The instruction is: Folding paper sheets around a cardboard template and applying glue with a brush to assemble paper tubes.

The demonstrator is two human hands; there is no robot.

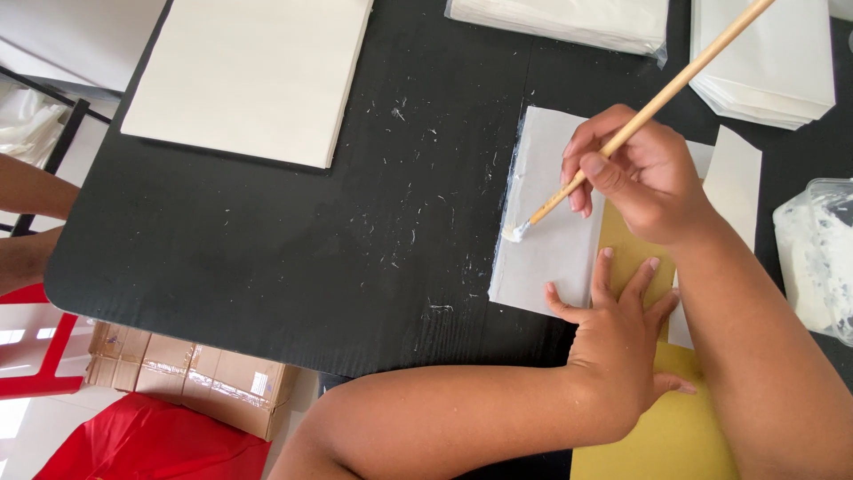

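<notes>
My right hand [641, 173] grips a thin wooden brush [659, 100], its white glue-covered tip [515, 233] touching the left edge of a white paper flap [546, 204]. That flap lies on a black table [267, 240] and belongs to a folded piece with a yellow-brown sheet [662, 436] beneath. My left hand [622, 333] lies flat with fingers spread, pressing down on the white paper and the yellow-brown sheet. My right forearm crosses over the left wrist.
A large stack of cream sheets [253, 76] lies at the table's far left. White paper stacks [764, 67] sit at the far right, another stack [569, 18] beside them. A clear tub of white glue [822, 258] stands at right. A cardboard box [191, 378] and red items sit below the table edge.
</notes>
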